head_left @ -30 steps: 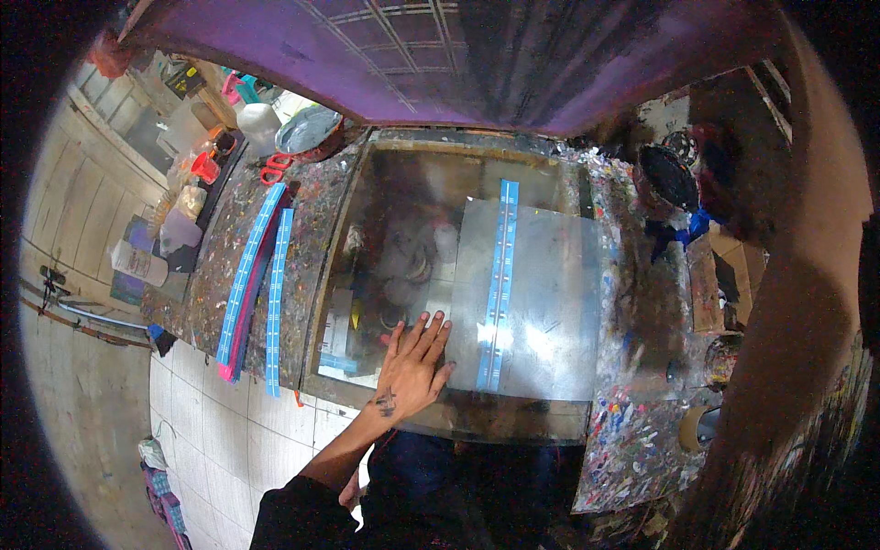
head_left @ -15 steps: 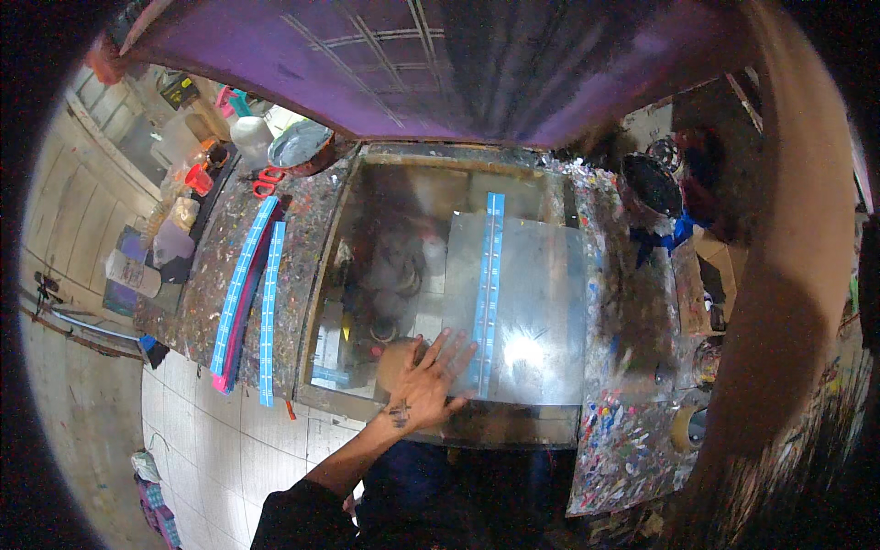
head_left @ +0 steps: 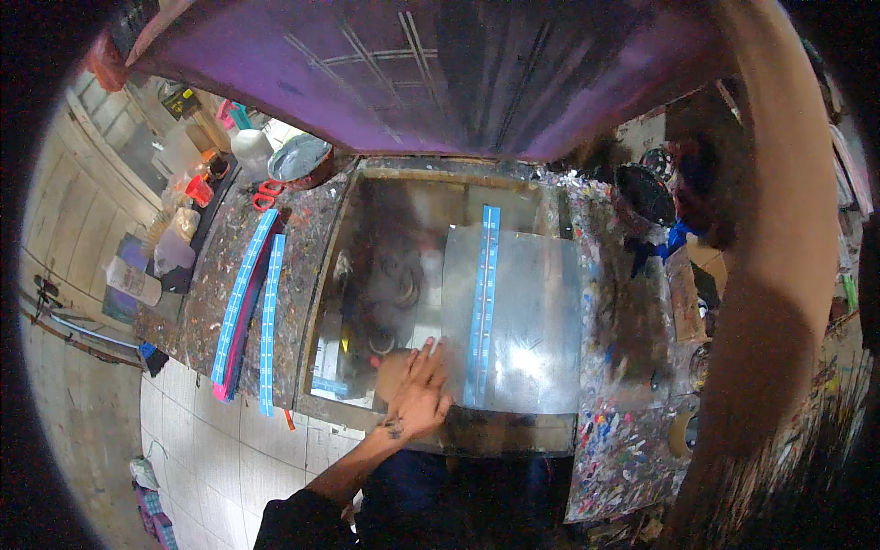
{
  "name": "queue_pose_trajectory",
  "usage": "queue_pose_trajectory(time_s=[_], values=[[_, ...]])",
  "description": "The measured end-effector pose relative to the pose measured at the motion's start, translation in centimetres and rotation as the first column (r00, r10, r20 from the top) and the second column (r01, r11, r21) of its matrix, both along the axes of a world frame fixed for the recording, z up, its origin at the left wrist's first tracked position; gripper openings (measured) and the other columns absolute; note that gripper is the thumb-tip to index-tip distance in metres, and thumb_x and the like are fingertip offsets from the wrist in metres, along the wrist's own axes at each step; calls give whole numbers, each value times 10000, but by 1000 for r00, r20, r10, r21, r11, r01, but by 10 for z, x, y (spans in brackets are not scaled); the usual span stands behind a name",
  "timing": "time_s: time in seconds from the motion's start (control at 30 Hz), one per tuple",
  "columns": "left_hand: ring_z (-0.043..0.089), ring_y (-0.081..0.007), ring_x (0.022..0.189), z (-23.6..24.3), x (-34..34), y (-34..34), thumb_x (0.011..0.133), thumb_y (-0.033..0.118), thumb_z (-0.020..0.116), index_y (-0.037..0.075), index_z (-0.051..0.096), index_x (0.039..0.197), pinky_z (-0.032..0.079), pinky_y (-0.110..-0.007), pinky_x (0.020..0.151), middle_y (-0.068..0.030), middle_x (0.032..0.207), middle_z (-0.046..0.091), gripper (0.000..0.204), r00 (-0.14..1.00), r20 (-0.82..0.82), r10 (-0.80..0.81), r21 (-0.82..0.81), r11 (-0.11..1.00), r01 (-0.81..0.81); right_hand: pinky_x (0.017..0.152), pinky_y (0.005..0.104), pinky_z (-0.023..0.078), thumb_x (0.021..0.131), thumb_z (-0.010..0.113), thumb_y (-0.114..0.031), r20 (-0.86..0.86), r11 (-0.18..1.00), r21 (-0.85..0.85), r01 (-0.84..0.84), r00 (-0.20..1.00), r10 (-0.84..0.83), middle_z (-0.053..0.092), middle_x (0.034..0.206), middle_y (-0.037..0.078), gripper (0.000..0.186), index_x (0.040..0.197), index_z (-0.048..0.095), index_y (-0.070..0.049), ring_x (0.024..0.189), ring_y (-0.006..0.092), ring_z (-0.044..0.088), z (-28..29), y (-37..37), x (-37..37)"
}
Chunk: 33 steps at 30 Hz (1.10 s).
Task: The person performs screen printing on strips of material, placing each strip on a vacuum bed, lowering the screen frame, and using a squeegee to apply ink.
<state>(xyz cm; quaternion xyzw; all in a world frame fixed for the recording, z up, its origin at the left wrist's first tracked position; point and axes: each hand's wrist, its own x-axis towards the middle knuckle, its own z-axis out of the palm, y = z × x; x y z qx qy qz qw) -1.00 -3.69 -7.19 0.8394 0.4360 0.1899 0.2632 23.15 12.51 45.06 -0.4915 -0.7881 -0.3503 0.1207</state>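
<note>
One long blue strip with white markings [head_left: 484,302] already lies across the translucent grey rectangular sheet [head_left: 545,302], above or beneath it, on the wood-framed glass panel [head_left: 532,431]. More blue strips [head_left: 267,339] lie left of the panel on the paint-speckled counter [head_left: 307,247]. The left hand [head_left: 422,394] is palm-down at the panel's near edge, fingers spread, gripping nothing. The right hand's fingers are out of view, so their state cannot be told.
</note>
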Motion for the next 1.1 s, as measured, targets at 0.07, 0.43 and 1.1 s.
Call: queue_pose_trajectory(time_s=[0.07,0.43,1.1], values=[[124,-476,1562,7,17,-2,895,219,629,18,347,1579,108,-633,1239,-261,1665,236,767,980,-149,135,174,979,-109,1061,484,470,1022,494,-338,-73,999,-22,35,997,-37,667,1319,229,390,1331,685,-199,1228,390,642,-1,2,0],[383,-469,1459,211,37,5,975,279,673,111,544,1477,214,-672,1191,-194,1525,490,545,913,339,226,642,654,-400,716,490,554,969,641,-390,-391,994,-27,106,914,-108,672,881,249,375,1164,688,-74,779,439,679,-84,-76,-21],[595,-275,1017,110,-90,-82,785,319,815,76,677,1092,427,-435,931,-79,984,620,415,963,-260,66,232,973,-4,1003,677,348,875,688,-208,-279,780,-602,-172,960,-4,692,925,102,200,1035,599,-126,998,355,690,-427,-162,22]])
